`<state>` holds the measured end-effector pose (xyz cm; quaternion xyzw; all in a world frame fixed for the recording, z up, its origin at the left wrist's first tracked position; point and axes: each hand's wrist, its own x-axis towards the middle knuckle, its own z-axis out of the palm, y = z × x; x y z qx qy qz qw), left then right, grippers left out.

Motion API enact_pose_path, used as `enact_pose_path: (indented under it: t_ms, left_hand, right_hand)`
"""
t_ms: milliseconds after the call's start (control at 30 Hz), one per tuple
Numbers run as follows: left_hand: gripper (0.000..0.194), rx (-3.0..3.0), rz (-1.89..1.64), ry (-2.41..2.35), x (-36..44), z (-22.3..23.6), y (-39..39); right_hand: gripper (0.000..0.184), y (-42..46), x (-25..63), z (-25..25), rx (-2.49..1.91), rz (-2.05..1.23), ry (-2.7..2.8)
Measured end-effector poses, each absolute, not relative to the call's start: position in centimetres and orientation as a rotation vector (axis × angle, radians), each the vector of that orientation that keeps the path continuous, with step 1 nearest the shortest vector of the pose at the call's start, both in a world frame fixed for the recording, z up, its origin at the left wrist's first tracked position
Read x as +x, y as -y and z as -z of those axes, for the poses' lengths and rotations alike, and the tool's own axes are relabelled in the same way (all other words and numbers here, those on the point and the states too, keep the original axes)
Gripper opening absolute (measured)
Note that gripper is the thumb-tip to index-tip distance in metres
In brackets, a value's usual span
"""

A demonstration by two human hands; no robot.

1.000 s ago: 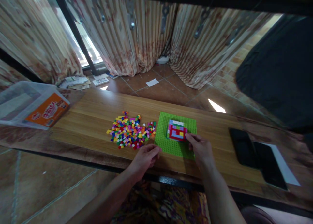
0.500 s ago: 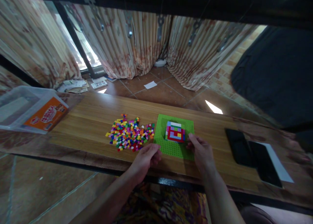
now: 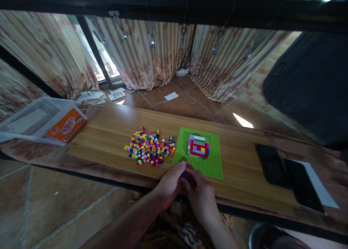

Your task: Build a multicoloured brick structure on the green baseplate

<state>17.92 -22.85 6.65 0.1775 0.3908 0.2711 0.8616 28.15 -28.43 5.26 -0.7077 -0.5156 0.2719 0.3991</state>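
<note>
My left hand [image 3: 172, 182] and my right hand [image 3: 199, 191] meet at the table's near edge, fingers closed together. Between their fingertips shows a small blue building brick [image 3: 184, 174], partly hidden by the fingers. Just beyond them lies a green baseplate [image 3: 214, 165]. On it stands a low block of bricks [image 3: 199, 146], with red, lilac, white and blue pieces on top. A loose pile of small multicoloured bricks [image 3: 149, 147] spreads to the left of the baseplate.
On the wooden tabletop [image 3: 108, 133], a clear plastic box [image 3: 40, 107] with an orange label stands at the far left. Two dark phone-like slabs [image 3: 272, 165] and a white sheet [image 3: 320, 187] lie at the right. A black bar [image 3: 174, 9] crosses overhead.
My right hand has moved left and towards me, away from the brick block, to join my left hand. A blue brick now shows between them. The view has shifted slightly.
</note>
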Motion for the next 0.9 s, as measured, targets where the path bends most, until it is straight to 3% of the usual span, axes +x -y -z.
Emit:
enact_pose_path:
  t_ms: [200, 367, 600, 900]
  left_hand:
    - [0.049, 0.473, -0.611, -0.822, 17.7, -6.6, 22.9]
    - [0.035, 0.661, -0.692, -0.953, 17.6, -6.6, 22.1]
    - [0.021, 0.803, -0.765, -0.999, 18.3, -7.0, 21.1]
    - [0.021, 0.938, -0.795, -1.032, 19.0, -6.2, 19.7]
  right_hand:
    - [0.025, 27.9, 28.9, -5.2, -1.711, -0.772, 1.177]
    - [0.028, 27.4, 29.5, -5.1, -1.61, -0.78, 1.038]
    - [0.024, 26.9, 29.4, -4.6, -1.584, -0.623, 1.126]
    - [0.016, 25.8, 29.5, -3.5, -1.609, -0.422, 1.144]
